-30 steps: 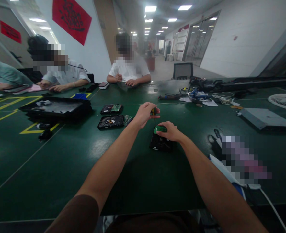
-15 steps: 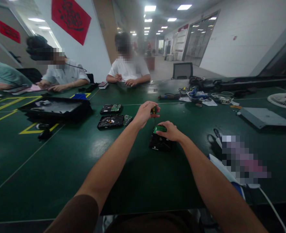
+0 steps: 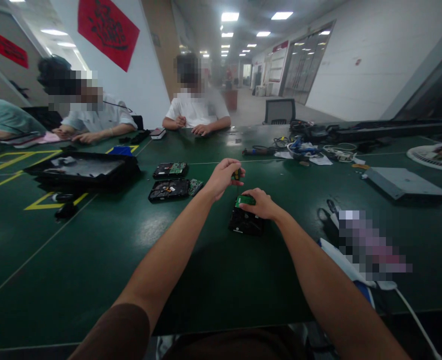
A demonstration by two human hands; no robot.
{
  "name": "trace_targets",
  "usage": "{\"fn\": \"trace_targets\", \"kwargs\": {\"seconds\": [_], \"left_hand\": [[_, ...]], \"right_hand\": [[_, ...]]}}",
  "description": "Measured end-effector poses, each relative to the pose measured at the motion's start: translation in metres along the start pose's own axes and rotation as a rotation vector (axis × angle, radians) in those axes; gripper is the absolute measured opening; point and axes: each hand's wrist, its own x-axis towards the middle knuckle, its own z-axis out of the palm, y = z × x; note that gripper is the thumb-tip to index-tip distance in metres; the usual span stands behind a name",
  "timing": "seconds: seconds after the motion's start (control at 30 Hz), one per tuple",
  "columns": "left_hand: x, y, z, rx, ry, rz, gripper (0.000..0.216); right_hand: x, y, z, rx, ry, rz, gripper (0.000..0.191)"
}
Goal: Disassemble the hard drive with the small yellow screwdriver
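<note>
My left hand (image 3: 224, 179) is closed around the dark and yellow handle of a screwdriver (image 3: 237, 174). The thin shaft points down at the far end of a black hard drive (image 3: 245, 223), which lies on the dark green table (image 3: 221, 280). On that far end shows a green circuit board (image 3: 245, 200). My right hand (image 3: 261, 204) grips the drive there, thumb over the board and fingers on the far side, partly hidden. Exactly where the screwdriver tip touches is too small to make out.
To the left lie two more hard drives (image 3: 168, 190) (image 3: 170, 170) with a loose circuit board (image 3: 195, 187). Farther left sits a black tray (image 3: 81, 170). At right are a grey metal case (image 3: 404, 181), cables (image 3: 303, 146) and a blurred-out item (image 3: 373, 242). Several people sit across the table.
Both hands keep their hold on the screwdriver and the hard drive. The whole view has shifted slightly, with little other visible movement.
</note>
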Motion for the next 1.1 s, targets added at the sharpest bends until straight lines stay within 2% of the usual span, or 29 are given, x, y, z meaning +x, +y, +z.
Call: {"fn": "trace_targets", "kwargs": {"seconds": [0.1, 0.33, 0.6, 0.93, 1.1], "left_hand": [[0.0004, -0.0003, -0.0008, -0.030, -0.011, -0.013, 0.020], [0.0014, 0.0031, -0.0044, 0.141, 0.035, 0.062, 0.024], [0.0011, 0.0028, -0.0019, -0.075, -0.005, -0.015, 0.015], [-0.0012, 0.0031, -0.0013, 0.140, 0.003, 0.069, 0.022], [-0.0007, 0.0032, -0.0034, 0.078, -0.010, 0.015, 0.023]], "right_hand": [[-0.0017, -0.0017, -0.0017, -0.005, 0.000, -0.001, 0.050], [-0.0029, -0.0012, -0.0015, -0.002, 0.003, -0.002, 0.049], [-0.0026, -0.0017, -0.0019, 0.003, 0.001, -0.006, 0.049], [0.0004, 0.0020, 0.0017, 0.016, -0.001, 0.000, 0.051], [-0.0003, 0.0011, 0.0008, 0.010, -0.006, -0.002, 0.051]]}}
